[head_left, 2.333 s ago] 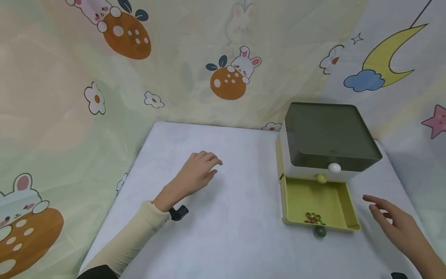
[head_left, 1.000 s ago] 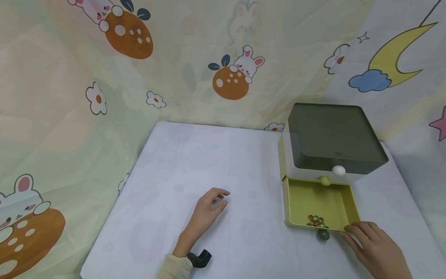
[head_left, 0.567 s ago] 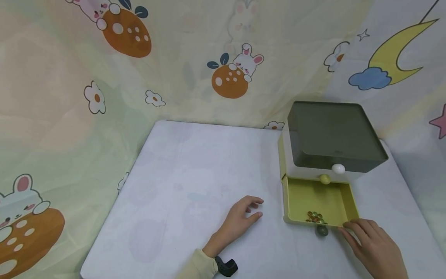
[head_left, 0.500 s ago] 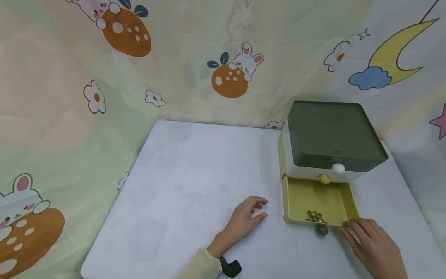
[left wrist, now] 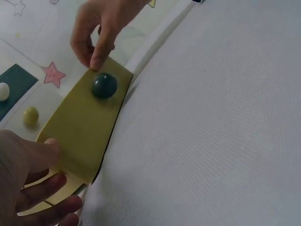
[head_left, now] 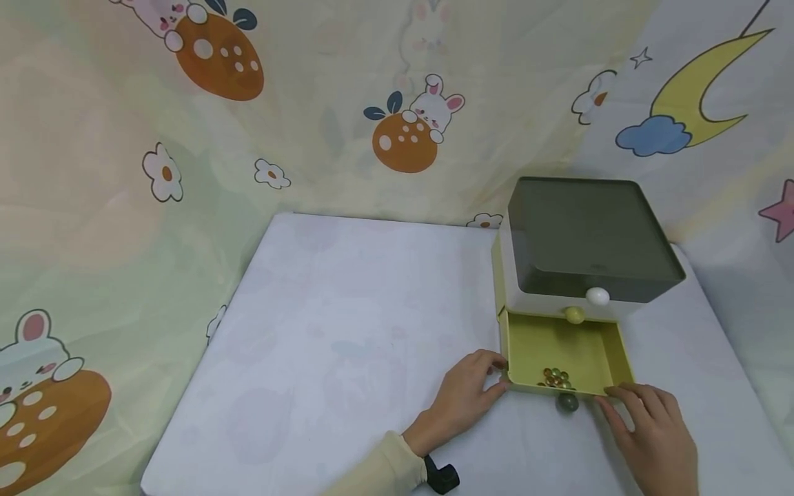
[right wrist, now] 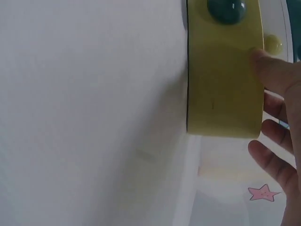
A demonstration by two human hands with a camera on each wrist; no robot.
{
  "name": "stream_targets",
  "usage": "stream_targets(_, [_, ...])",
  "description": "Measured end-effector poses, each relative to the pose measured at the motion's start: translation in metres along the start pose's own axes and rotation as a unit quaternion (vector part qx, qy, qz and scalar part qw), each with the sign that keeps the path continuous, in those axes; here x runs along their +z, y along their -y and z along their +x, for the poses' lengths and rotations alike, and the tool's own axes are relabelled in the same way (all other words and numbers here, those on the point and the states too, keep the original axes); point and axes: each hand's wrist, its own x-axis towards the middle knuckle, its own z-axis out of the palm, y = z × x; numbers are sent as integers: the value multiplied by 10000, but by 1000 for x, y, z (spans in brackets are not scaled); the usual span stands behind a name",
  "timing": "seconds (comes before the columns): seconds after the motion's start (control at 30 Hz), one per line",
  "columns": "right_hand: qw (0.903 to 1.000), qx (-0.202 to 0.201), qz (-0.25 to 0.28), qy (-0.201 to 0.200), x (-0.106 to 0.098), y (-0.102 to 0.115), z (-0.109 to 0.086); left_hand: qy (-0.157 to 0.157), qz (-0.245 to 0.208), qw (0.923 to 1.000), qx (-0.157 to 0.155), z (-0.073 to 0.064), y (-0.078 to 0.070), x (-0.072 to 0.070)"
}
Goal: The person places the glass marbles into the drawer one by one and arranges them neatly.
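Observation:
A small desktop cabinet [head_left: 592,231] with a dark green top stands at the right of the table. Its lowest drawer [head_left: 592,348], yellow-green with a dark green round knob [head_left: 567,403], is pulled out and has several glass marbles [head_left: 555,377] near its front wall. My left hand [head_left: 462,396] holds the drawer's front left corner, thumb on the front panel [left wrist: 75,136] and fingers around the side. At the other end, my right hand [head_left: 657,434] pinches the front right rim. In the right wrist view its thumb [right wrist: 270,70] lies on the front panel, with the fingers behind.
Above the pulled-out drawer, a yellow-green knob [head_left: 574,315] and a white knob [head_left: 597,296] mark the upper drawers. A white cloth covers the table [head_left: 322,344]. A curtain [head_left: 322,124] printed with rabbits and flowers hangs behind and at the sides.
My left hand has come down and right across the table to the drawer's left corner. My right hand moved from beside the drawer onto its front right rim. The drawer stays pulled out.

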Motion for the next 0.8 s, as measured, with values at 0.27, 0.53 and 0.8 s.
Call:
stream_targets(0.27, [9834,1715,516,-284,-1,22,-13,-164,43,9998,55,1,-4,2])
stream_targets(0.53, [8541,4813,1389,1399,6,41,-11,-254,68,9996,85,0,-3,2])
stream_targets(0.8, [8262,4445,1765,2979,14,46,-3,-335,-3,9993,135,0,-1,1])
